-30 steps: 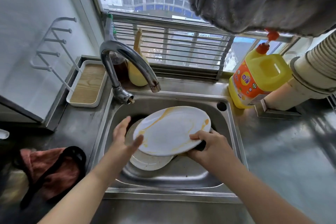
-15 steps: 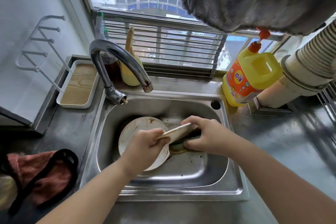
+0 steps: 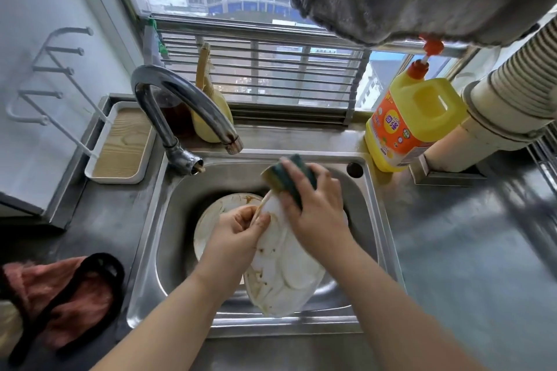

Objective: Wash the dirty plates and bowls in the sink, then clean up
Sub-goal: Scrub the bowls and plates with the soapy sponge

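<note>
We stand over the steel sink point(image 3: 373, 220) with the dirty white plate point(image 3: 281, 277) lifted and tipped steeply on edge above the basin, its near rim low toward us and its far rim raised. Our left hand point(image 3: 238, 235) pinches the plate's upper left edge, thumb and curled fingers clamped on the rim, while our right hand point(image 3: 316, 208) grips the green and yellow sponge point(image 3: 289, 178) and presses it against the plate's top edge. A second stained plate point(image 3: 211, 220) lies flat in the basin beneath, waiting its turn. The faucet point(image 3: 184, 111) shows no running water, and the yellow detergent bottle point(image 3: 413, 123) stands on the surface at the sink's right back corner. To scrub well, we judge it best to keep the left hand's pinch firm so the tilted plate does not slip, then draw the sponge in overlapping strokes from the raised rim down toward the brown streaks and specks near the lower left edge, working over the basin so drips fall inside. The wet rim will likely be slick, so we should brace it, not merely balance it.
</note>
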`<state>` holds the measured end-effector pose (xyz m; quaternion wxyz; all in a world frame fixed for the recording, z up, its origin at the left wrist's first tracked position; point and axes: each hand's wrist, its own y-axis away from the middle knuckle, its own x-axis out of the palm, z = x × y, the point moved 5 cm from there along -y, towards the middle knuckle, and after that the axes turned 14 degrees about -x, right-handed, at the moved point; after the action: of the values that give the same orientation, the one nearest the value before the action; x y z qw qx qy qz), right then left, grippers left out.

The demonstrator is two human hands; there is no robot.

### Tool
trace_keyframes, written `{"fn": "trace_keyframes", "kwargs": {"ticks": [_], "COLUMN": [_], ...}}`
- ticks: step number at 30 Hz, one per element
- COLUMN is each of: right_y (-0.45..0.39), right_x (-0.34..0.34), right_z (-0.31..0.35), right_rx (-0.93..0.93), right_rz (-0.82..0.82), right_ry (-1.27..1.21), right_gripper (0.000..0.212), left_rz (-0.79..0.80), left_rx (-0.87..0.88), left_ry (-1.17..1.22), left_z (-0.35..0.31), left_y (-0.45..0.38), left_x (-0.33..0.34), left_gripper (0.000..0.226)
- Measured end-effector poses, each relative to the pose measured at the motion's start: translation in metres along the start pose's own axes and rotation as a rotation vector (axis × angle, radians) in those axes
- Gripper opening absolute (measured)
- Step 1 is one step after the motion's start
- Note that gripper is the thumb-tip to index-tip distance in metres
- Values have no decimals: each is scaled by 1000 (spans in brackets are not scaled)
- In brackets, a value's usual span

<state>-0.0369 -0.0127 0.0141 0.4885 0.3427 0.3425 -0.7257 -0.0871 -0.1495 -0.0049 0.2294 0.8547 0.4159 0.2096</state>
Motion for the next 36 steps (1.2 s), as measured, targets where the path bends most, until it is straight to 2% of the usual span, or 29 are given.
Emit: {"fn": "trace_keyframes", "kwargs": {"ticks": [2,3,7,8,11,12,13,16,17,18,21,22,23,26,28,30,32,36], "right_y": [-11,-10,10,5,-20,-19,-16,4,2,-6,-21,-17,-13,3,-1,-11,-13,8], "right_x": [0,1,10,9,5,5,5,12,14,15,9,8,7,7,5,6,12,37], "right_z": [-19,-14,37,29,-18,-18,-4,46,41,24,-36,-37,-24,38,38,5,-29,-63], "right_rx": [163,148,-227,-199,178,211,167,-135,-145,-57,381,409,363,-3,-82,92,339,632], "right_rz": [12,1,-71,-52,24,23,1,-76,-84,-73,-48,-44,-34,-64,-96,-111,-108,-146], "right_ry": [-66,-85,-10,-10,-187,-216,-225,-161,-137,-140,-309,-310,-284,-147,-92,-156,-359,-563], "right_gripper": [52,52,52,51,52,52,53,54,53,52,49,50,51,55,55,51,49,49], "left_rz": [-29,-32,-22,-23,-97,-114,-114,-55,-55,-68,-117,-126,-134,-100,-74,-101,-132,-162], "left_rx": [6,23,64,53,47,57,68,80,77,72,83,94,112,148,126,95,85,69], "left_ry": [-4,-15,17,32,14,-14,-34,9,29,36,-25,-59,-85,-98,-11,85,96,78], "left_z": [-5,-9,-14,-14,-12,-13,-15,-20,-20,-19,-18,-19,-22,-28,-26,-23,-21,-18], "left_y": [-1,-2,1,2,1,0,0,2,3,4,8,9,10,12,15,17,19,18], "left_x": [-4,-6,-7,-6,-12,-13,-13,-10,-10,-10,-12,-12,-12,-9,-8,-10,-9,-9], "left_gripper": [15,15,16,16,17,18,18,17,16,16,15,16,16,15,15,14,16,25]}}
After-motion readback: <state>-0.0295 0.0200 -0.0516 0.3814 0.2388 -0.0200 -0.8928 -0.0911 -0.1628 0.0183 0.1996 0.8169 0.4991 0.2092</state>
